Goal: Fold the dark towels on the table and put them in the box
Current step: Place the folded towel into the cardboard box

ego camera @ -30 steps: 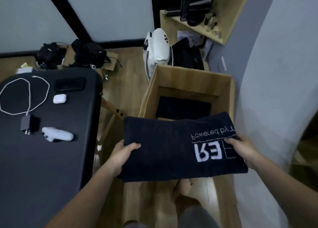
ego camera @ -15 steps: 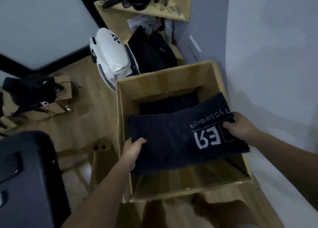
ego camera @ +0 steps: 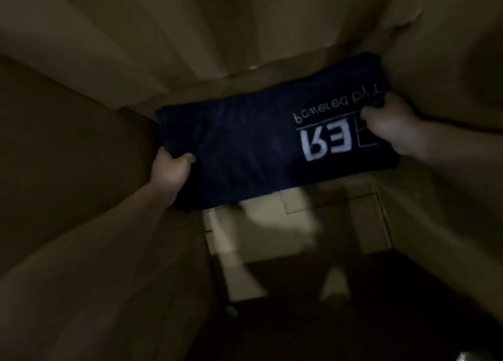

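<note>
A folded dark navy towel [ego camera: 245,148] with white lettering lies deep inside the cardboard box [ego camera: 81,156], against its far end. My left hand [ego camera: 170,170] grips the towel's left edge, thumb on top. My right hand [ego camera: 392,123] grips its right edge beside the lettering. The view is dim and blurred. Whatever lies under the towel is hidden.
Brown box walls rise close on the left, far side and right [ego camera: 449,88]. The pale box floor [ego camera: 272,230] with its flap seams shows in front of the towel. The near part of the box is in dark shadow.
The towel has gone down from above the box opening to deep inside it, with both hands still holding its edges. My head has leaned over into the box, so the room is out of view.
</note>
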A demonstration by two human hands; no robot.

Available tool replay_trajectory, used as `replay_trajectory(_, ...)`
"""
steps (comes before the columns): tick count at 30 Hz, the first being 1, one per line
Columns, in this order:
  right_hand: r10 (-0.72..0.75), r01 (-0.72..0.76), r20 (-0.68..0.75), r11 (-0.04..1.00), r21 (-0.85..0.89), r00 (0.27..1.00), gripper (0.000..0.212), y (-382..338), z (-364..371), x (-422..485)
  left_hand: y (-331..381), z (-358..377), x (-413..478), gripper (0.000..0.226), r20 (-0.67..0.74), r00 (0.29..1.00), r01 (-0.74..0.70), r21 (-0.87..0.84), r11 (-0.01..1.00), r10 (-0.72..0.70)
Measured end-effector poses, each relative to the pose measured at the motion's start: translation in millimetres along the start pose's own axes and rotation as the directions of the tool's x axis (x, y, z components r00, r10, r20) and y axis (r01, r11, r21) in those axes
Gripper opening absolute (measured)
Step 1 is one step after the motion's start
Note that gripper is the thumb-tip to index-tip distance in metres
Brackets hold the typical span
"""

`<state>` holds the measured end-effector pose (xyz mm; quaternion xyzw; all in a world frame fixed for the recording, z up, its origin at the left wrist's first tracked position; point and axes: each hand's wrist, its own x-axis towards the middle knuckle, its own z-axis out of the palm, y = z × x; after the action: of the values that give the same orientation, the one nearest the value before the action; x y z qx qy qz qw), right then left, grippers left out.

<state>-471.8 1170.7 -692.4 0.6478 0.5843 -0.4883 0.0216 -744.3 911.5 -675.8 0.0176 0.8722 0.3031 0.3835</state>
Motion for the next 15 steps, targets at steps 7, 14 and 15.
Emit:
replay_trajectory(7, 0.025, -0.029, -0.061, 0.998, -0.064, 0.998, 0.048, 46.5, 42.2, 69.3, -55.8, 42.5, 58.9, 0.083, -0.055, 0.992, 0.118, 0.187, 0.975, -0.11)
replay_trajectory(14, -0.562, 0.408, -0.188, 0.755, -0.513, 0.805, 0.068, 34.5, 56.5, -13.9, -47.8, 54.0, 1.2, 0.089, 0.132, 0.738, -0.47, 0.804, 0.363, 0.662)
replay_trajectory(15, -0.647, 0.494, -0.053, 0.63, -0.599, 0.761, 0.069, 36.7, 63.1, -14.9, -48.4, 58.0, 6.1, 0.092, 0.261, 0.725, -0.518, 0.816, 0.256, 0.637)
